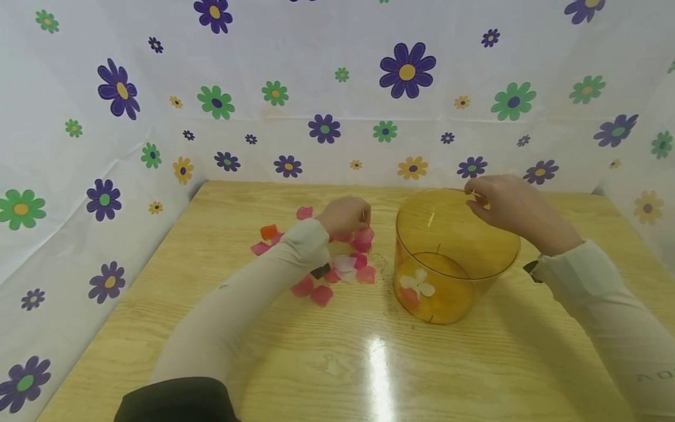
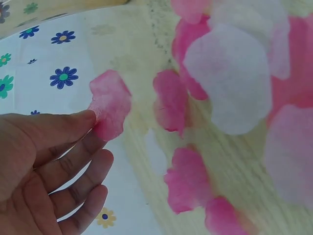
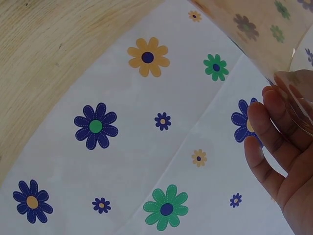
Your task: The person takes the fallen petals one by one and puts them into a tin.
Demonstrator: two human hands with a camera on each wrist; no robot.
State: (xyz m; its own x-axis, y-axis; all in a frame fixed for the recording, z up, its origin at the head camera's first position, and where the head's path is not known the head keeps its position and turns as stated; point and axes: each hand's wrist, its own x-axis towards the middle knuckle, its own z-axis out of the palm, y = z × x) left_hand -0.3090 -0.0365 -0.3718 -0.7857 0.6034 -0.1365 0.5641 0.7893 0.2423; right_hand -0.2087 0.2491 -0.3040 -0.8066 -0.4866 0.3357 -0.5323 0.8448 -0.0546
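Observation:
My left hand (image 1: 345, 215) pinches a pink artificial petal (image 2: 112, 105) between thumb and forefinger, its other fingers loosely bent below. More pink petals (image 1: 321, 295), a whitish petal (image 1: 345, 264) and an orange petal (image 1: 269, 231) lie scattered on the table beneath and around that hand. To their right stands a see-through amber bucket (image 1: 459, 293). The far right part of its rim is gripped by my right hand (image 1: 514, 211), thumb inside and fingers outside. A white flower-shaped piece (image 1: 418, 285) and a pink petal (image 1: 409, 296) show at the bucket's lower front.
The wooden table (image 1: 327, 363) carries everything and has a bright glare streak near its front. White cloth (image 1: 337, 99) printed with purple, green and yellow flowers hangs behind the table and along both sides.

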